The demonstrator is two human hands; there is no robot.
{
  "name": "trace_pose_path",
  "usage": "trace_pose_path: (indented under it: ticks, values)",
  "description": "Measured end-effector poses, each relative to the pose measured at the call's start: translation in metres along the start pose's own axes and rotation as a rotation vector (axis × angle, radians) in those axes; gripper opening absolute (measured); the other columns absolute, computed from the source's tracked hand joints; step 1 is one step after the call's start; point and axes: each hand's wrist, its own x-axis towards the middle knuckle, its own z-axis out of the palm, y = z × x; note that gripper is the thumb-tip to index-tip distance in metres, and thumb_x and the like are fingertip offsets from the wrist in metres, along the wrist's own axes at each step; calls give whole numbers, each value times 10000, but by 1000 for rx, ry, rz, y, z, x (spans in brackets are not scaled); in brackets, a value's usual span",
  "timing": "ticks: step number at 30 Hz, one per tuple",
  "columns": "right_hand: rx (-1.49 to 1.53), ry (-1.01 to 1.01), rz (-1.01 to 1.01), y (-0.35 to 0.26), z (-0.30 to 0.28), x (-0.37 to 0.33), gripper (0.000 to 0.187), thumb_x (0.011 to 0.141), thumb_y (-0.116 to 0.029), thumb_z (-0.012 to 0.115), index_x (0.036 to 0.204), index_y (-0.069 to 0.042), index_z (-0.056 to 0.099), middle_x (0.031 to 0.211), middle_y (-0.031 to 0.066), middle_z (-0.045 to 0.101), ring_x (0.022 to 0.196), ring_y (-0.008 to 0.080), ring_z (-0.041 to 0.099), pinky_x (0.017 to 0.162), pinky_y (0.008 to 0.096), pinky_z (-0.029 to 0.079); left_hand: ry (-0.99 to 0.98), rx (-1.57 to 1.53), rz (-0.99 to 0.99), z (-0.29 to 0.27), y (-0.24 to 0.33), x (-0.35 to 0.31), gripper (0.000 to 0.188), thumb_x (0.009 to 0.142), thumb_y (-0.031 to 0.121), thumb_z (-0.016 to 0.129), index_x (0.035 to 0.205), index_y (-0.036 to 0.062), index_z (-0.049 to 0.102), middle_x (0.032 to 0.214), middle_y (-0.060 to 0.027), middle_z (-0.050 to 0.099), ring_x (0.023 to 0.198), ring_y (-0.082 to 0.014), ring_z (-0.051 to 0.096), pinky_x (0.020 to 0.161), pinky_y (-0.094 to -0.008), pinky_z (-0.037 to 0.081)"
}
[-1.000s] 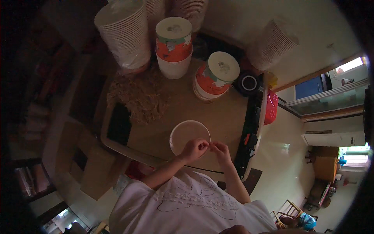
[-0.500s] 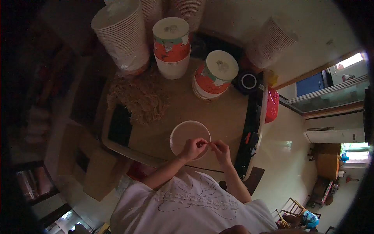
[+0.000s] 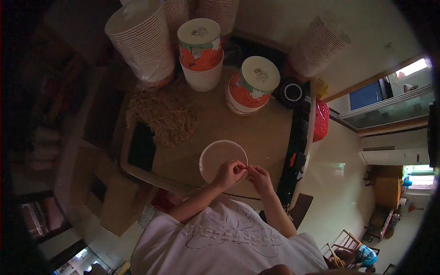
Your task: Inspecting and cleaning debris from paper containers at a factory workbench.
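A white round paper tub [image 3: 211,149] sits near the front edge of the table. Over its right front rim my left hand [image 3: 228,176] is closed in a pinch, thumb against forefinger. Just right of the tub, my right hand [image 3: 260,179] is also pinched, its fingertips almost meeting those of the left. Whatever lies between the fingertips is too small to make out. Behind and left of the tub lies a heap of brown, stringy fibres [image 3: 167,114].
Upside-down tubs with orange and green bands, one pair [image 3: 200,55] and another group [image 3: 252,87], stand behind. Tall wrapped stacks of white tubs [image 3: 140,43] rise at the back left. A round black device [image 3: 292,92] and a red basket [image 3: 321,121] are at the right.
The view has shifted slightly. My right fingertips have tilted a little, while both hands keep their pinch beside each other at the tub's rim.
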Motion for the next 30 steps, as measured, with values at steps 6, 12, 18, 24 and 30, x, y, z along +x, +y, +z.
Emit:
trace_pose_path:
  ticks: [6, 12, 18, 24, 30]
  values:
    - [-15, 26, -20, 0, 4, -3, 123, 824, -145, 547, 877, -39, 581, 785, 7, 568, 675, 82, 520, 604, 202, 420, 61, 84, 27, 5, 3, -4, 130, 708, 139, 641, 771, 37, 591, 701, -82, 596, 613, -180, 589, 561, -290, 468]
    - [-228, 73, -158, 5, 3, -2, 143, 812, -157, 567, 875, -31, 592, 809, 11, 580, 703, 81, 520, 615, 208, 424, 84, 62, 33, 7, 2, -4, 113, 715, 135, 631, 756, 35, 597, 688, -84, 598, 598, -176, 589, 549, -280, 464]
    - [-312, 87, -197, 4, 8, -5, 169, 806, -164, 575, 879, -13, 603, 789, 15, 587, 689, 86, 518, 614, 210, 422, 71, -37, -81, 10, -13, -5, 112, 718, 136, 630, 738, 30, 600, 667, -71, 612, 601, -137, 592, 553, -268, 463]
    - [-356, 25, -256, 4, 12, -7, 154, 811, -136, 565, 902, -17, 597, 822, 18, 593, 706, 86, 520, 621, 215, 423, 53, -89, -167, 8, -26, -9, 112, 718, 129, 631, 740, 22, 604, 681, -50, 618, 629, -86, 572, 580, -244, 459]
    - [-690, 41, -420, -3, 23, -11, 130, 798, -96, 564, 914, -40, 584, 809, 38, 586, 713, 97, 531, 620, 235, 435, 127, -113, -145, 5, -28, -13, 128, 723, 138, 616, 728, 12, 593, 635, -63, 603, 598, -93, 575, 550, -234, 455]
